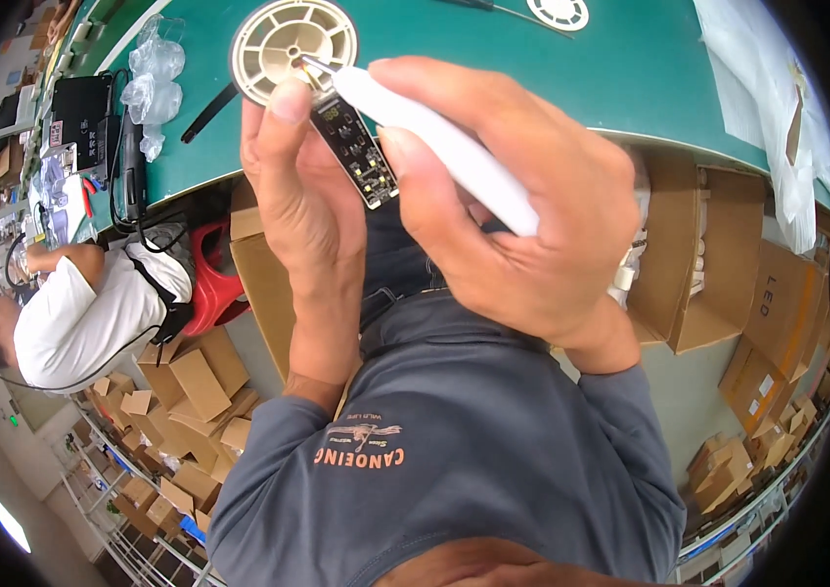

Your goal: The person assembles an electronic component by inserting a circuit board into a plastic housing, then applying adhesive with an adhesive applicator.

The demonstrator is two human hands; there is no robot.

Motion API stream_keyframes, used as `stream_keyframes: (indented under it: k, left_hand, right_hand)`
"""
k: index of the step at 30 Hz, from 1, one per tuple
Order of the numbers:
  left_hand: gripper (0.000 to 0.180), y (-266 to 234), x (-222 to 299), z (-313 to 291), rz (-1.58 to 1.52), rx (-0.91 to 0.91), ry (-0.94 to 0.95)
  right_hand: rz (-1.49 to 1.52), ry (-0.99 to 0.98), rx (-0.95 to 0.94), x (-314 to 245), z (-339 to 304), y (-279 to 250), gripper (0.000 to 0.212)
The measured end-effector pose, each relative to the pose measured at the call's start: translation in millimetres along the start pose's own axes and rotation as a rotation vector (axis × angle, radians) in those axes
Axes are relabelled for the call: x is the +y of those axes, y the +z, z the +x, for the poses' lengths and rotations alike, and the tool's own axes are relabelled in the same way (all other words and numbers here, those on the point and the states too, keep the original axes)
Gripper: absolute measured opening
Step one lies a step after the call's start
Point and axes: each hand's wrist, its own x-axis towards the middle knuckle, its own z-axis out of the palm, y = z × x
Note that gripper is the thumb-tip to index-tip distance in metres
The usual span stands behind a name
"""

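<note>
Head view: a round cream plastic spoked housing [280, 41] is over the green tabletop [434, 35], a black rectangular circuit board [354, 152] at its lower right. Left hand [305, 186] pinches the housing's rim, thumb covering part; right hand [522, 186] pinches a white pen-shaped tool [444, 142]. Crumpled clear plastic [153, 83] lies left, a white spoked disc [560, 12] right.

- I saw a round, cream housing [278, 39], its ribbed inside showing.
- A narrow black circuit board [351, 147] slanted beside its rim.
- A white, pen-shaped tool [444, 147] pointed near its hub.
</note>
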Motion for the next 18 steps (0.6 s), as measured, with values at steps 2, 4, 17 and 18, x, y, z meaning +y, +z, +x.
stream_keyframes:
  k: [2, 4, 17, 18]
  left_hand:
    - [0.049, -4, 0, -1, 0.023, 0.001, -0.044]
    - [0.048, 3, 1, -2, 0.035, 0.010, -0.028]
    - [0.040, -5, 1, -5, 0.015, 0.040, 0.059]
    - [0.040, -1, 3, -6, 0.014, 0.040, 0.060]
  right_hand:
    - [0.062, 0.064, -0.008, -2, 0, 0, 0.027]
    - [0.045, 0.044, 0.005, 0, 0, 2, 0.027]
    - [0.070, -0.024, 0.011, 6, -2, 7, 0.026]
    - [0.069, -0.026, 0.011, 6, -1, 6, 0.026]
